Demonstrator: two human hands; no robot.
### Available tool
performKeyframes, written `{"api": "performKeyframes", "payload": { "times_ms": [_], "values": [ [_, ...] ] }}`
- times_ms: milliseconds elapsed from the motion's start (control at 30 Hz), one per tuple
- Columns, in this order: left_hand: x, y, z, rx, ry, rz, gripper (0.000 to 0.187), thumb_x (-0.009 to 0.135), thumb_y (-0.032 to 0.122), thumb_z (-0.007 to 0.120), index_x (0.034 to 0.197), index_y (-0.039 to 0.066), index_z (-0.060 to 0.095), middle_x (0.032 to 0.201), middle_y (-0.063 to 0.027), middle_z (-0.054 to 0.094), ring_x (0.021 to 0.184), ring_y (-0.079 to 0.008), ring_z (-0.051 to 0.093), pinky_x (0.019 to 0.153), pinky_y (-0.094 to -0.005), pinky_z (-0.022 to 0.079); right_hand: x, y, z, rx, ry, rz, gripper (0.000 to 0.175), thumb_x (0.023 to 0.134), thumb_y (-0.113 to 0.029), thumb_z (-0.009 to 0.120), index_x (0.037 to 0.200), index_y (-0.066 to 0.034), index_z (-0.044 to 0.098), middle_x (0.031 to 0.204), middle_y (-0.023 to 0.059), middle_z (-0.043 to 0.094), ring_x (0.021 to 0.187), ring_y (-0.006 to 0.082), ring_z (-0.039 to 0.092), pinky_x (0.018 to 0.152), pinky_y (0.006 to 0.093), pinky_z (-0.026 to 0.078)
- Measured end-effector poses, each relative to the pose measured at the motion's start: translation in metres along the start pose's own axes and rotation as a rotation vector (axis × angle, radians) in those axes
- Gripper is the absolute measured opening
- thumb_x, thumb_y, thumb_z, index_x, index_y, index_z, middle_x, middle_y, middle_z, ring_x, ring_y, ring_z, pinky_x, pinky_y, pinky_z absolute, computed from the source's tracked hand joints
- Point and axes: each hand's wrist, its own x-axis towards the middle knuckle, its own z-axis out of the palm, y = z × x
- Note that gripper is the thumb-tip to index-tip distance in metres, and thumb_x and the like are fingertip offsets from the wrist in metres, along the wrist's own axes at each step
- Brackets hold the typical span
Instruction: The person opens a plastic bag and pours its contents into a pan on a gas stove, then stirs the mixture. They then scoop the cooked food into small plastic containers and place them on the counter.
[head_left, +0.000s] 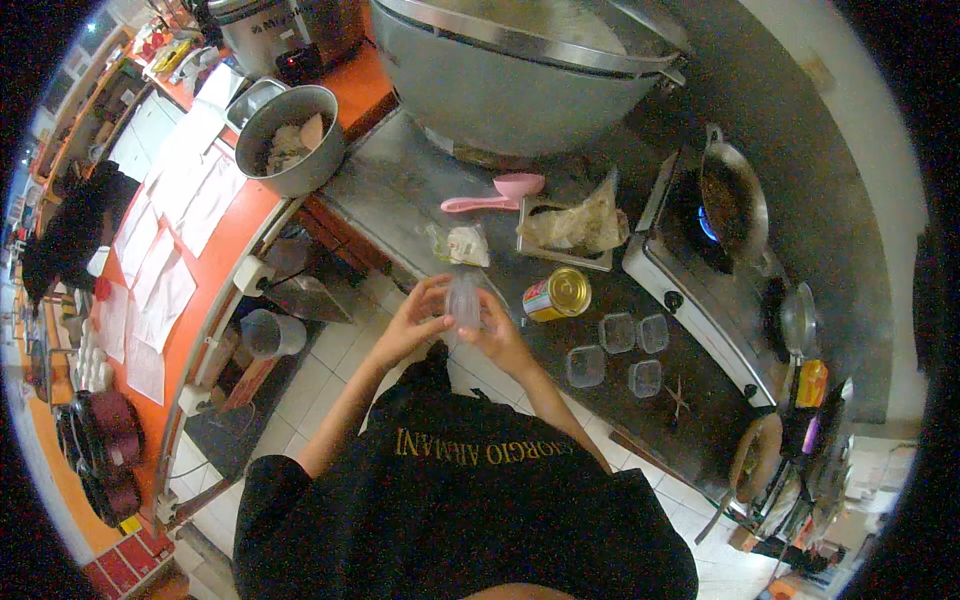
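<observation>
My left hand (421, 319) and my right hand (495, 334) hold a stack of clear plastic containers (463, 301) between them, in front of my chest. Just beyond it on the dark counter lies a plastic bag with something white (466, 244). A pink plastic scoop (499, 196) rests behind that. To the right stand a metal tray (570, 257) holding a crumpled plastic bag and a gold-topped tin can (556, 293). Several small clear square containers (618, 333) sit apart on the counter, with a pair of scissors (677, 397) beside them.
A wok (731, 199) is over a blue flame on the gas stove (697, 315) at right. A huge metal pot (517, 82) stands at the back. On the orange counter (247, 217) at left are a pot with food (289, 142) and papers (161, 281). Pans crowd the far right.
</observation>
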Motion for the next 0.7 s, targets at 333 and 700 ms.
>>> {"api": "performKeyframes", "payload": {
  "times_ms": [333, 700],
  "values": [
    [0.041, 0.008, -0.042, 0.076, -0.096, -0.054, 0.072, 0.076, 0.019, 0.073, 0.136, 0.009, 0.034, 0.127, -0.0091, 0.048, 0.111, -0.0248, 0.052, 0.091, -0.0386, 0.044, 0.039, 0.008, 0.015, 0.149, 0.108, -0.038, 0.076, 0.073, -0.021, 0.073, 0.135, -0.0069, 0.033, 0.128, 0.0081, 0.044, 0.117, 0.0219, 0.047, 0.096, 0.0358, 0.042],
    [0.101, 0.015, -0.114, 0.857, 0.300, 0.230, 0.067, 0.069, 0.023, 0.077, 0.127, 0.009, 0.048, 0.124, -0.0142, 0.051, 0.110, -0.0306, 0.053, 0.091, -0.0410, 0.045, 0.054, 0.029, 0.003, -1.106, 0.577, 0.027, 0.091, 0.075, -0.031, 0.072, 0.137, 0.0087, 0.019, 0.127, 0.0310, 0.039, 0.117, 0.0430, 0.042, 0.100, 0.0462, 0.034]
  ]
}}
